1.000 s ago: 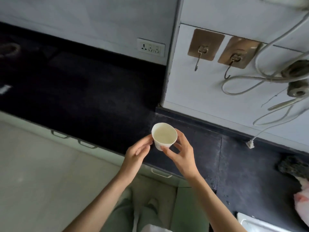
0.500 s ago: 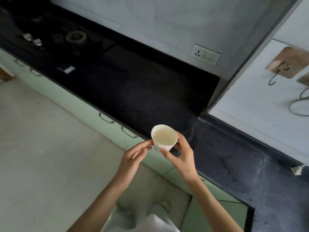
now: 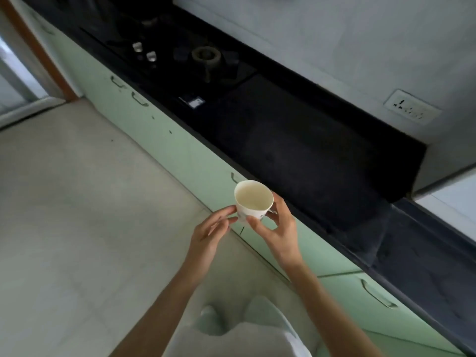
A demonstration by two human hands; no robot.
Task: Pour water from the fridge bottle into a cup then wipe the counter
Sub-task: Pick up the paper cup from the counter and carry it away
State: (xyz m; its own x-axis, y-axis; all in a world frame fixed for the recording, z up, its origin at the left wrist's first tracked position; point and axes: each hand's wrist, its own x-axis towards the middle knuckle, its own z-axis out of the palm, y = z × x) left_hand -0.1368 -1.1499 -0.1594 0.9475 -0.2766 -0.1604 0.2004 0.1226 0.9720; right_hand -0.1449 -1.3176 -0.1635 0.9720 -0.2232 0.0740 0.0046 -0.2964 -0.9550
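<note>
Holding a small white cup [image 3: 253, 200] upright in mid-air, the person keeps it out in front of the body, off the front edge of the worktop [image 3: 296, 148] and above the pale green cabinet fronts [image 3: 180, 150]. The cup is open at the top and shows a pale, cream-coloured inside; whether that is liquid or just the bare cup wall cannot be told. A faint dark print marks its outer side near the bottom.

The right hand [image 3: 279, 229] pinches the cup, thumb curled against the near side and fingers wrapped round the far side. The left hand [image 3: 210, 231] is relaxed and spread, its fingertips [image 3: 229, 215] just touching the cup's left side low down, without curling round it.

The worktop is a long dark slab running from the upper left to the lower right. Toward its far left end sits a black gas hob [image 3: 180, 55] with a round burner [image 3: 206, 55] and two silver knobs [image 3: 144, 51]. A small white label [image 3: 195, 102] lies on the hob's near right corner. On the grey wall behind the worktop's right part is a white socket plate [image 3: 409, 108]. Curved metal handles [image 3: 140, 99] sit on the cabinet fronts below the front edge. The floor [image 3: 77, 202] is pale tile, and a brown door frame [image 3: 38, 50] stands at the upper left.
</note>
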